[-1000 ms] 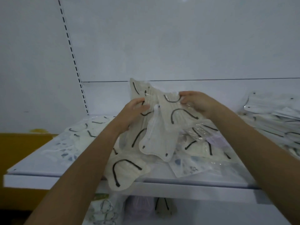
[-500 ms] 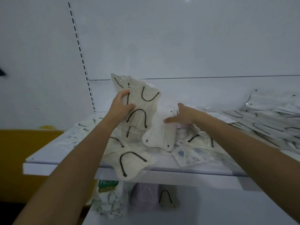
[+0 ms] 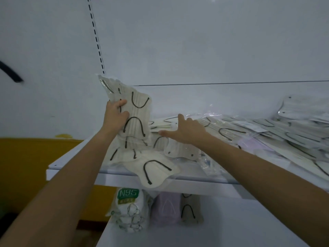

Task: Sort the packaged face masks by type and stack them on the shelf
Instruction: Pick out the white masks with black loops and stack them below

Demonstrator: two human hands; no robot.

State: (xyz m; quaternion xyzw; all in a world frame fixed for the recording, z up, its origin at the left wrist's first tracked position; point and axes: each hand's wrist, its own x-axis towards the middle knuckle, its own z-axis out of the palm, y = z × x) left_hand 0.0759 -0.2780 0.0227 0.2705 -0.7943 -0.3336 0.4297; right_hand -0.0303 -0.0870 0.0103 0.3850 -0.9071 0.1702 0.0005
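Below, green "N95" mask pack point(image 3: 128, 209)

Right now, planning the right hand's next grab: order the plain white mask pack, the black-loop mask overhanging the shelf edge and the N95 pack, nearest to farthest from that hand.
1. Plain white mask pack, just beneath the right hand.
2. Black-loop mask, lower left, overhanging the shelf edge.
3. N95 pack, down on the lower shelf.

Open room at left corner of shelf point(image 3: 204, 185); loose mask packets point(image 3: 231, 130) across middle and right.
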